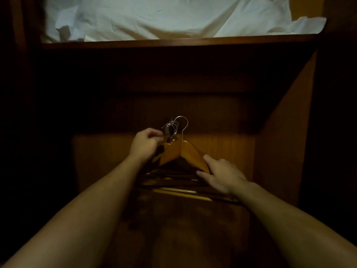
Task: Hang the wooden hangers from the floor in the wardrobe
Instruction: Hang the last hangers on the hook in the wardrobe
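Note:
A stack of several wooden hangers (185,151) with silver metal hooks (177,124) lies in front of me inside the dark wardrobe. My left hand (144,144) is closed on the stack near the necks, fingers at the bunched hooks. My right hand (222,173) rests on the right arm of the top hanger, thumb and fingers pinching its edge. The top hanger is tilted up, its hook standing above the others. The lower hangers are mostly in shadow under my hands.
A wooden shelf (173,42) crosses the top, with white bedding (164,16) piled on it. A wooden side panel (289,132) rises on the right. The left side is too dark to make out. The back panel (222,147) stands just behind the hangers.

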The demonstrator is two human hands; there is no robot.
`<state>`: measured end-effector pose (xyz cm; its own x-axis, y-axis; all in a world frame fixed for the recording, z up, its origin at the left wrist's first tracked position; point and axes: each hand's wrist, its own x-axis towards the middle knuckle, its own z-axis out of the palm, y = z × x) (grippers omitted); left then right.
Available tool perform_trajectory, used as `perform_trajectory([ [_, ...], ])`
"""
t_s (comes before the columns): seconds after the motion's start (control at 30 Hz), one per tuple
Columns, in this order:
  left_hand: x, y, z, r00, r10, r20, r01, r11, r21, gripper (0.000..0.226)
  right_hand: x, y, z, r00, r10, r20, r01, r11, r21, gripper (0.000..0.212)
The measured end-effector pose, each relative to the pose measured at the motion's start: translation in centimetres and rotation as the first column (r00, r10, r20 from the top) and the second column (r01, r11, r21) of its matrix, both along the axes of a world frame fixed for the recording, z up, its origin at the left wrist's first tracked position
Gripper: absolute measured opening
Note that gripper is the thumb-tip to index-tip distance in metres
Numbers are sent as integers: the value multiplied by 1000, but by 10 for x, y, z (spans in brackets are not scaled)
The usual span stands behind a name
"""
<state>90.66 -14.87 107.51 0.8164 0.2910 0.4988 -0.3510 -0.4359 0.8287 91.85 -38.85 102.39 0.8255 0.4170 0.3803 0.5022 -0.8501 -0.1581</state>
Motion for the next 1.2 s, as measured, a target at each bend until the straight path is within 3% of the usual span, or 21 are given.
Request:
perform_trajectory([
  [0.13,7,17,-27,969,44,-242,57,917,394,40,19,3,4,1000,9,-16,-8,998,67,29],
  [0.2,10,19,-33,961,157,-226,-11,842,539,47,27,8,5,1000,13,-26,-10,997,80,31],
  [0.3,11,19,-38,951,290,-110,-158,757,634,39,36,17,3,999,14,-49,-11,998,68,33],
  [0.47,13,23,-48,933,359,15,-283,710,645,34,42,27,1,998,38,-59,-35,997,66,28],
  [0.67,22,29,-64,916,401,35,-335,712,617,30,47,32,-4,998,21,-51,-19,999,40,32],
  [0.83,24,35,-68,918,392,-62,-285,761,583,30,40,36,1,1000,24,-2,-24,1000,-8,33],
  [1.2,15,38,-65,904,404,-140,-235,743,627,44,12,28,6,998,-57,-3,56,991,-125,49],
])
